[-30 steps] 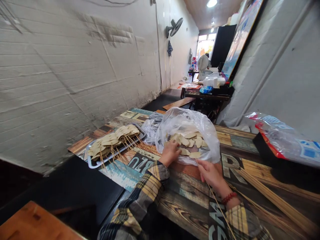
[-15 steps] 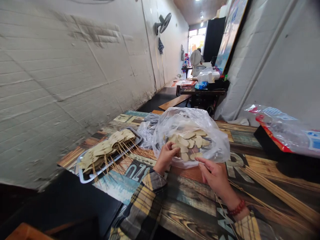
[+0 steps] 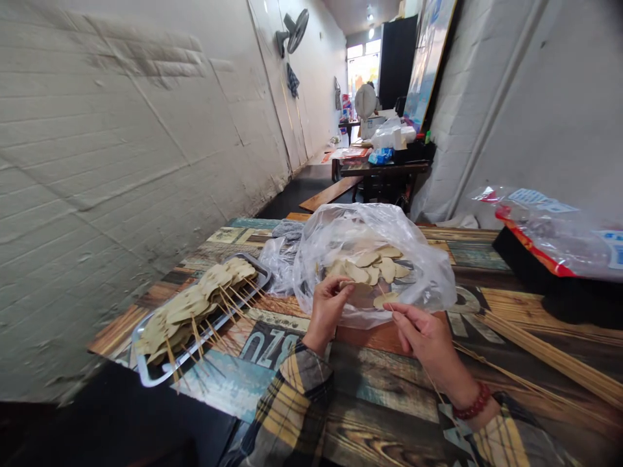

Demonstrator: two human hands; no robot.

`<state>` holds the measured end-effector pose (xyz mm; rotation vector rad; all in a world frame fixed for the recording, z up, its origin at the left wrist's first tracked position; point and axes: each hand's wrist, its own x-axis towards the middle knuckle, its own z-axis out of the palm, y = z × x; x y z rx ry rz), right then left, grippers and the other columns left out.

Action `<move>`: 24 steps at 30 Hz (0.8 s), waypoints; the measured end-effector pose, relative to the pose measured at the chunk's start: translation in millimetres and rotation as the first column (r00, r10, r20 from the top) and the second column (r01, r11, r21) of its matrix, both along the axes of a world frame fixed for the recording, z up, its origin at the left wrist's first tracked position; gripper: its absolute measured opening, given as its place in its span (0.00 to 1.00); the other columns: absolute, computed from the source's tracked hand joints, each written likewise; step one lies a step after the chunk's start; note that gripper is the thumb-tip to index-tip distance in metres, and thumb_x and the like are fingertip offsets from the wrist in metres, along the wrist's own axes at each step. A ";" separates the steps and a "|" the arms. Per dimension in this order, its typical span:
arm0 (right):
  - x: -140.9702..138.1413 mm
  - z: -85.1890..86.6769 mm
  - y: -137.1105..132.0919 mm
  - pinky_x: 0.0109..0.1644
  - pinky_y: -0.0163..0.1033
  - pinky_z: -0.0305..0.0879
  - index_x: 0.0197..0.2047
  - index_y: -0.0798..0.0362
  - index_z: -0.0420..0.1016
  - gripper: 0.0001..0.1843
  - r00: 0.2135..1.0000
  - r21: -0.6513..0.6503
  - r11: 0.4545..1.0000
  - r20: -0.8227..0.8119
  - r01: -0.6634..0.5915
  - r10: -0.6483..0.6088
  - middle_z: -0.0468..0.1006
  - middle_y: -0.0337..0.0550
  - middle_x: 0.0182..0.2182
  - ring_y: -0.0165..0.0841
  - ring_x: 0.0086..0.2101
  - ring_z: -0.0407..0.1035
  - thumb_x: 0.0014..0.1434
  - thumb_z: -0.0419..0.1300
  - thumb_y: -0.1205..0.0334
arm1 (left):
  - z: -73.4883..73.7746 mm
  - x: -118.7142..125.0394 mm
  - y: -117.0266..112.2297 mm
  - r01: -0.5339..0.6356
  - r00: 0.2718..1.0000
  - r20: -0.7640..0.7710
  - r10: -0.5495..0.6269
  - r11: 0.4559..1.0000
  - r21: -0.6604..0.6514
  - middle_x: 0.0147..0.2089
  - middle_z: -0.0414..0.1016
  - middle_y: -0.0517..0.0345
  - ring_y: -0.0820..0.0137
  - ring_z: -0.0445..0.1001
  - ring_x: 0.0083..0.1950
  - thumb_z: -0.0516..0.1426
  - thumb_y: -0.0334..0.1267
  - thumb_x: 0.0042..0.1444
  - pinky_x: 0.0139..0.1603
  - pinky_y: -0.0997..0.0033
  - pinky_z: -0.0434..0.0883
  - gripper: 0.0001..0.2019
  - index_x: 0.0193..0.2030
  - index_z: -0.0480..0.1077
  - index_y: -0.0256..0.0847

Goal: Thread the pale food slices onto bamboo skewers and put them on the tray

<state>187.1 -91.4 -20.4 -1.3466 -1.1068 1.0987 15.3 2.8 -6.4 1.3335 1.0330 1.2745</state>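
Observation:
My left hand (image 3: 331,308) pinches a flat, pale beige slice (image 3: 361,295) by its edge, over the front of a clear plastic bag (image 3: 431,275). Several more such slices (image 3: 387,269) lie inside the open bag. Between thumb and fingers of my right hand (image 3: 423,337) is a thin skewer (image 3: 435,387), its tip pointing up and away, close to the slice but seemingly apart from it. To the left, a metal tray (image 3: 163,375) carries a pile of skewered slices (image 3: 195,301), their sticks jutting over the near edge.
A bundle of bare skewers (image 3: 549,353) lies on the right of the patterned table (image 3: 374,415). Behind it stands a black box (image 3: 520,259) with red-trimmed plastic packaging. A small knotted plastic bag (image 3: 277,266) sits between tray and large bag. A wall rises at left.
The view has shifted, so the tray appears lower and further left. Both hands keep their grip; the slice and skewer stay near each other over the bag.

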 end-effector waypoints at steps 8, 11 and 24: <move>-10.1 9.4 1.9 0.19 0.30 0.38 0.41 0.58 0.77 0.30 0.963 -0.076 0.997 -0.266 0.018 -0.038 0.56 0.26 0.12 0.21 0.15 0.46 0.51 0.63 0.38 | 10.7 8.0 -14.4 0.270 0.943 0.221 -0.249 0.960 -0.071 0.42 0.77 0.52 0.69 0.75 0.38 0.65 0.42 0.49 0.41 0.68 0.72 0.12 0.34 0.71 0.37; -8.7 9.7 2.9 0.18 0.30 0.36 0.40 0.57 0.77 0.30 0.930 -0.105 0.994 -0.363 0.012 -0.049 0.54 0.24 0.12 0.20 0.14 0.43 0.49 0.65 0.37 | 16.2 7.4 -18.5 0.356 0.917 0.202 -0.344 0.934 -0.026 0.46 0.75 0.52 0.65 0.74 0.46 0.63 0.41 0.51 0.48 0.65 0.71 0.09 0.33 0.71 0.38; -2.1 10.4 5.9 0.17 0.28 0.35 0.31 0.54 0.72 0.23 0.881 -0.095 0.995 -0.466 0.038 -0.078 0.55 0.24 0.12 0.18 0.14 0.43 0.44 0.70 0.44 | 16.1 11.6 -23.3 0.471 0.882 0.070 -0.466 0.879 -0.076 0.48 0.76 0.50 0.66 0.74 0.45 0.64 0.40 0.51 0.43 0.69 0.71 0.15 0.45 0.73 0.38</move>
